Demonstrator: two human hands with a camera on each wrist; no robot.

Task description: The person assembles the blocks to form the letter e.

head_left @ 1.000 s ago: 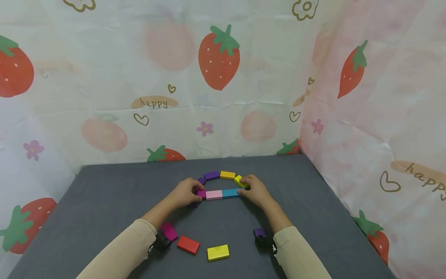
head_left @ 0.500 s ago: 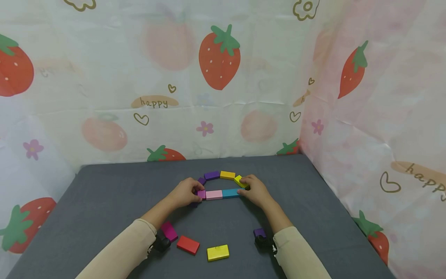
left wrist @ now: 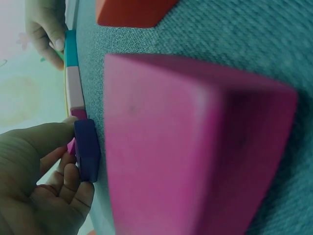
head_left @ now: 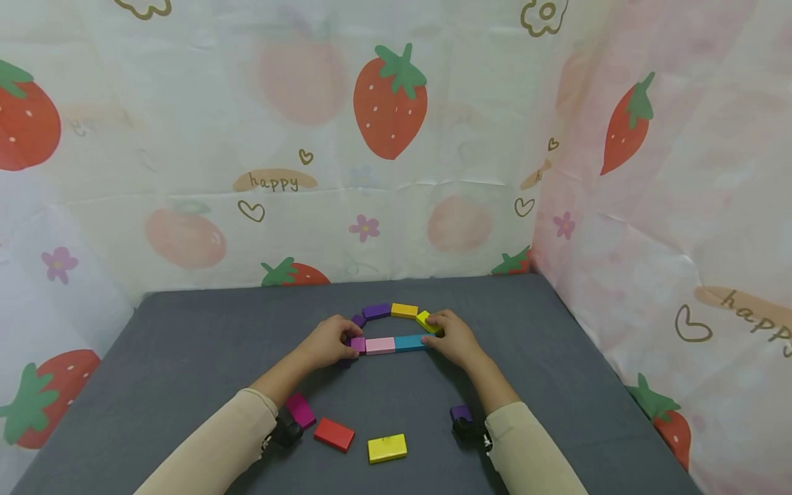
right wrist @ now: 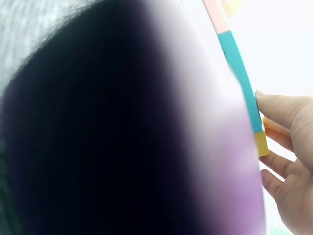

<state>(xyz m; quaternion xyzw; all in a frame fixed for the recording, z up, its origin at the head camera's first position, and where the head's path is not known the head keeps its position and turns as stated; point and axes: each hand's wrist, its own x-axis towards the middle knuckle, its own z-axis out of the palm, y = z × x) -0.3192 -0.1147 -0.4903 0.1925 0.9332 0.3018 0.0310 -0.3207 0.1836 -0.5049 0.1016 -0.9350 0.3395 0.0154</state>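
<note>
Wooden-looking blocks form a closed ring on the grey cloth. Its front row has a magenta block (head_left: 357, 346), a pink block (head_left: 380, 346) and a blue block (head_left: 410, 342). Behind them curve two purple blocks (head_left: 376, 312), an orange-yellow block (head_left: 404, 311) and a yellow block (head_left: 424, 321). At the left end, my left hand (head_left: 324, 342) pinches the magenta block between thumb and fingers; a dark purple block (left wrist: 87, 152) lies beside that thumb. My right hand (head_left: 456, 339) holds the blue block's right end, thumb in front, fingers behind near a yellow end (right wrist: 261, 143).
Nearer the front lie a loose magenta block (head_left: 300, 411), a red block (head_left: 334, 435) and a yellow block (head_left: 387, 448). Another purple block (head_left: 460, 413) sits by the right wrist. Strawberry-printed cloth walls (head_left: 390, 227) stand behind and at both sides.
The magenta block under the left fingers has shifted very slightly and its top looks lighter. Both hands stay in place, and the other blocks have not moved.
</note>
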